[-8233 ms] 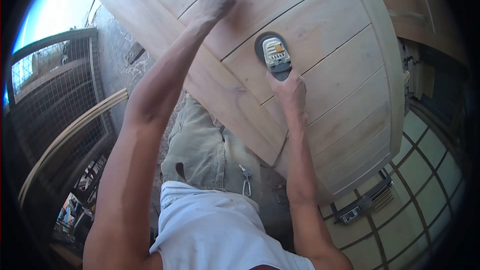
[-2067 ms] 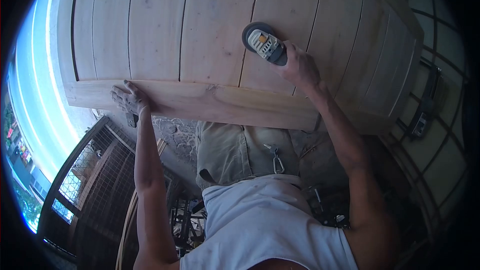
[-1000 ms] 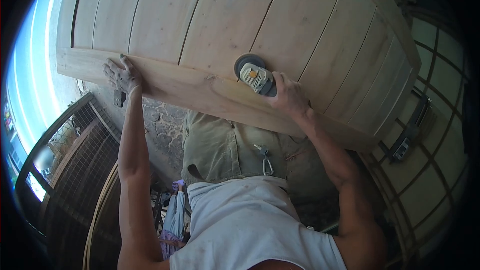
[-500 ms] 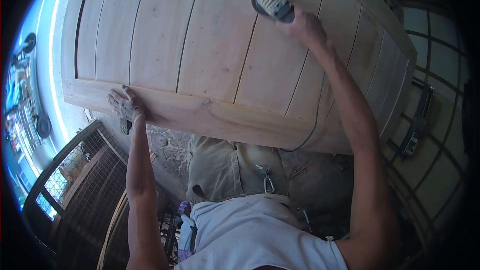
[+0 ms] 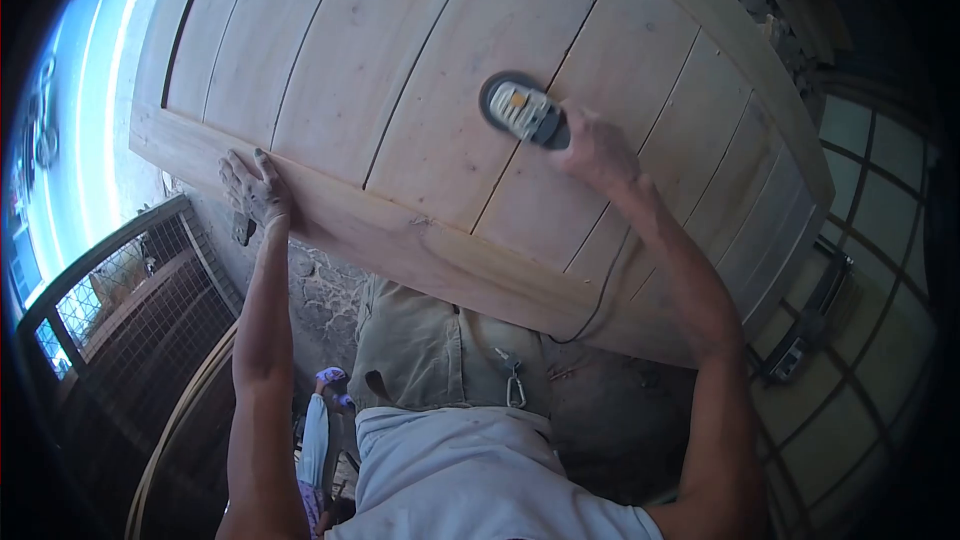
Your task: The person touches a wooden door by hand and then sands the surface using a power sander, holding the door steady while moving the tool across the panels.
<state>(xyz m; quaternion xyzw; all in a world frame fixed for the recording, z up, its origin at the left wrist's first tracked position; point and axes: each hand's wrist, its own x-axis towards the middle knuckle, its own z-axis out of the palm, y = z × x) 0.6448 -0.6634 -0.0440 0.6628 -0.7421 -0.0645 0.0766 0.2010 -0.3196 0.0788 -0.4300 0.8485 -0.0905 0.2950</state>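
A large pale wooden door [image 5: 400, 60], made of grooved planks within a frame, lies flat in front of me. My right hand [image 5: 597, 152] is wrapped round the rear of an electric sander [image 5: 524, 108], whose round dark disc rests on the middle planks. Its cord [image 5: 610, 285] trails down over the near rail. My left hand [image 5: 257, 190] lies on the near rail toward the left end, dusty, with its fingers stretched out. Just below that hand, a small dark block [image 5: 242, 229] shows under the rail; what it belongs to is hidden.
A wood-framed mesh panel [image 5: 110, 280] stands at the lower left, beside a rough stone floor. A long dark metal tool [image 5: 810, 325] lies on the tiles at right. Keys on a carabiner [image 5: 515, 387] hang at my trousers. Bright street lies far left.
The sander in my right hand has come nearer to me across the planks. My left hand stays on the rail. The view has tilted somewhat, and street vehicles at left have shifted.
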